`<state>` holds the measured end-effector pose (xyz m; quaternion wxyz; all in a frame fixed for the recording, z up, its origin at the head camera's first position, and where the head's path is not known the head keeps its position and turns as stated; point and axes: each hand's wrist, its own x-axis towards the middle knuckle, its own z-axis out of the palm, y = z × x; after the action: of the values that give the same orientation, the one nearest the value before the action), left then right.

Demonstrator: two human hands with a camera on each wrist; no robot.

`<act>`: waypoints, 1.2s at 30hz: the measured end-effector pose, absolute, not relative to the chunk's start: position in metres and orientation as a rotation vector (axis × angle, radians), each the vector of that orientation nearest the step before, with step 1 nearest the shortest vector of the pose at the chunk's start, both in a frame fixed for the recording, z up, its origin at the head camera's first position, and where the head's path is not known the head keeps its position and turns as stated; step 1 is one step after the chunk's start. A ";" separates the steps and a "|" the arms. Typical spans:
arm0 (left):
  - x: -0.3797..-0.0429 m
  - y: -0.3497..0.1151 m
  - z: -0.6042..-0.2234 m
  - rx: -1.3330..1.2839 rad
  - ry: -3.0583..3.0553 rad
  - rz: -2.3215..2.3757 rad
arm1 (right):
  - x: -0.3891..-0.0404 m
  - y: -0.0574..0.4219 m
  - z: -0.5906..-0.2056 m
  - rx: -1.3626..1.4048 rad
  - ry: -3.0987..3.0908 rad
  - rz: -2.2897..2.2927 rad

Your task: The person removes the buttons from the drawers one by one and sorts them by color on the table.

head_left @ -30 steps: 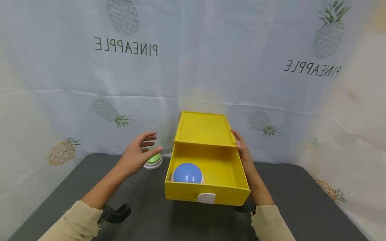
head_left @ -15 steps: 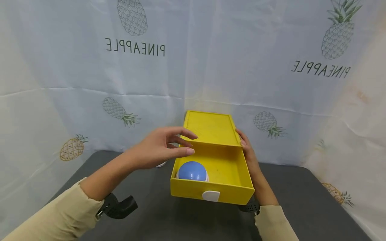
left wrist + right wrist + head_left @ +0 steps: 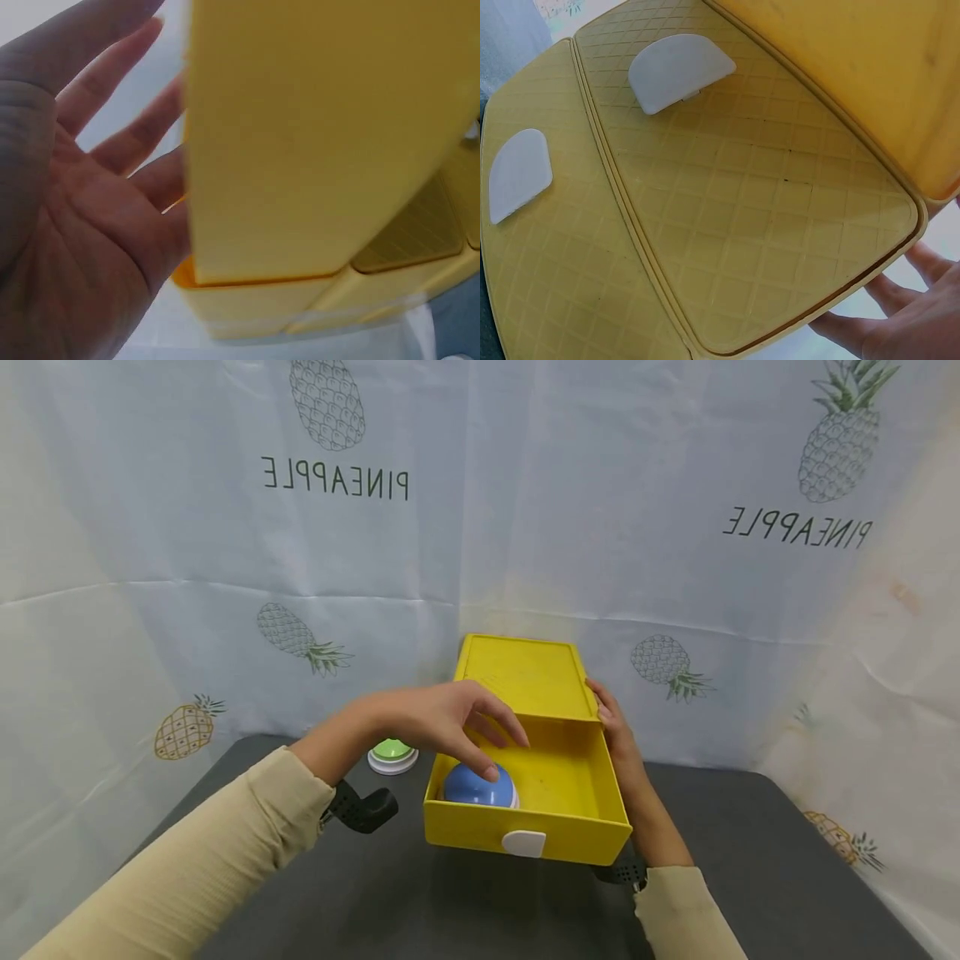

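Observation:
A yellow drawer cabinet [image 3: 525,672] stands at mid table with its top drawer [image 3: 577,839] pulled out. Inside the drawer's near left corner sits a blue dome-shaped push button [image 3: 467,787] on a white base. My left hand [image 3: 457,722] hovers over the drawer, fingers spread and bent loosely, the thumb tip overlapping the blue dome in the head view. Nothing is between its fingers. My right hand [image 3: 613,722] rests against the cabinet's right side; in the right wrist view its fingers [image 3: 889,292] reach straight to the cabinet's edge.
A green push button [image 3: 392,758] with a white base stands left of the cabinet on the dark table [image 3: 337,893]. Lower drawers with white handles [image 3: 521,176] show in the right wrist view. A pineapple-print curtain [image 3: 360,552] hangs behind the table.
My left hand has moved right, from beside the green push button to over the drawer and the blue one. My right hand stays at the cabinet's side.

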<state>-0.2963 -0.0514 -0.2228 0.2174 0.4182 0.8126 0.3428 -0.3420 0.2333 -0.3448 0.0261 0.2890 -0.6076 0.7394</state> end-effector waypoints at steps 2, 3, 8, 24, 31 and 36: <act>-0.298 -0.050 -0.223 1.156 2.233 0.893 | -0.343 0.233 -0.344 0.895 -1.864 2.300; -0.299 -0.050 -0.223 1.159 2.224 0.870 | -0.343 0.232 -0.344 0.896 -1.859 2.305; -0.302 -0.045 -0.222 1.171 2.238 0.680 | -0.343 0.232 -0.342 0.910 -1.850 2.300; -0.303 -0.036 -0.215 1.059 2.262 0.487 | -0.344 0.232 -0.344 0.932 -1.814 2.298; -0.303 -0.038 -0.220 1.136 2.299 0.458 | -0.344 0.232 -0.347 0.973 -1.814 2.298; -0.303 -0.039 -0.221 1.181 2.295 0.494 | -0.344 0.232 -0.348 0.965 -1.840 2.260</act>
<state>-0.3032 -0.0393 -0.2213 0.2542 0.4346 0.8446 0.1820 -0.3437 0.2322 -0.3477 0.0360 0.3142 -0.5989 0.7357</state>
